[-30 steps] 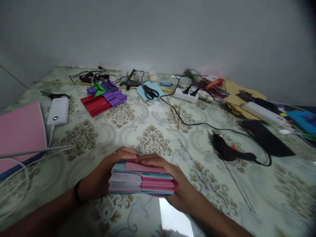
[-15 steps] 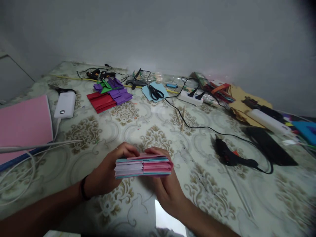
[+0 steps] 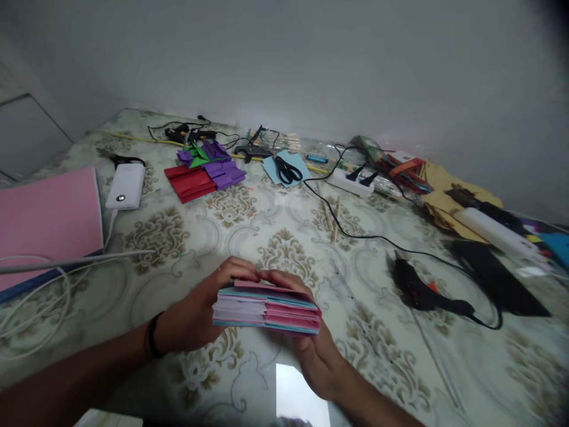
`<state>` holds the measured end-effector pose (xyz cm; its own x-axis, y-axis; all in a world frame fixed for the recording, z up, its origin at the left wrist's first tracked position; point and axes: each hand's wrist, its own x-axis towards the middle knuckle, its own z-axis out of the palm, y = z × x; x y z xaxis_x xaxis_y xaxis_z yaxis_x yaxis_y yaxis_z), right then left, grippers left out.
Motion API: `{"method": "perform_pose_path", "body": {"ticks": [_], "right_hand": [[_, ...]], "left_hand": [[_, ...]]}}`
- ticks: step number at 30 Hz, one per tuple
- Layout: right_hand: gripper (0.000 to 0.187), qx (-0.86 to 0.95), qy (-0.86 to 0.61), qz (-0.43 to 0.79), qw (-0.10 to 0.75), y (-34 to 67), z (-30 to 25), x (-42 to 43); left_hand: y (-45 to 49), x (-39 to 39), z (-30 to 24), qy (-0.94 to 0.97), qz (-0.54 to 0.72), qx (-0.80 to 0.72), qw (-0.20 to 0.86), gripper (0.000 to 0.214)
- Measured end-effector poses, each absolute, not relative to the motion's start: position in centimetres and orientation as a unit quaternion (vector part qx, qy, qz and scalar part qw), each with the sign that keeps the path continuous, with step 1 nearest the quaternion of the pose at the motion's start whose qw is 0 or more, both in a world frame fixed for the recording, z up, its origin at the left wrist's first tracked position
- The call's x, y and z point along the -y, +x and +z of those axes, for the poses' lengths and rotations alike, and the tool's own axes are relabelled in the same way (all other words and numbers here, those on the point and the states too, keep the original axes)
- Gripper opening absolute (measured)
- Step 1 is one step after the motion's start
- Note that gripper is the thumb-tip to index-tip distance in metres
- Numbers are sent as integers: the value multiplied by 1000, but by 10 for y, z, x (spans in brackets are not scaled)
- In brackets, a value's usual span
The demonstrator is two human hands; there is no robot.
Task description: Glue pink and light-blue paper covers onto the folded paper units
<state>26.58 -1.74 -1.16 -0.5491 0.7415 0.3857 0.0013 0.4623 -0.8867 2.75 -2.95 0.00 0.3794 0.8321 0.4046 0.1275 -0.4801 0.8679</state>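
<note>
A thick block of folded paper point(image 3: 267, 309), with white, pink and light blue layers, is held above the table near its front. My left hand point(image 3: 213, 302) wraps the block's left end, fingers over its far side. From the right, my right hand point(image 3: 311, 350) grips the other end, its fingers behind and its thumb low near the underside. The fingertips of both hands almost meet at the back of the block. Part of the fingers is hidden behind the paper.
Folded red paper point(image 3: 191, 182) and purple paper point(image 3: 224, 173) lie at the back, near black scissors point(image 3: 288, 171). A glue gun point(image 3: 427, 290) with its cord is on the right. On the left are a white power bank point(image 3: 126, 187), a pink sheet point(image 3: 48, 222) and white cables.
The paper block and both hands have shifted slightly right in view, and the block tilts a little down to the right. The whole scene has shifted right too, as the camera turned.
</note>
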Motion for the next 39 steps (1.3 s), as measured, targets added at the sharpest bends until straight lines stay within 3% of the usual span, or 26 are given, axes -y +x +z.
{"method": "perform_pose_path", "body": {"ticks": [6,11,25,31,36,39], "right_hand": [[58,777,-234,436,389,268,-7,12],[44,775,-297,389,399,265,-10,9],[27,773,-336,407,351,258,-27,0],[34,786,-289,437,330,263,-15,-10],[49,742,-308,436,406,263,-6,16],[55,744,-276,433,427,260,-3,31]], "left_hand": [[29,33,2,677,457,-355,455,18],[28,33,12,648,451,-436,432,7],[26,30,9,617,429,-494,436,20],[23,28,5,608,423,-509,439,17],[27,34,2,635,455,-474,407,8],[30,43,-2,664,470,-395,427,15]]}}
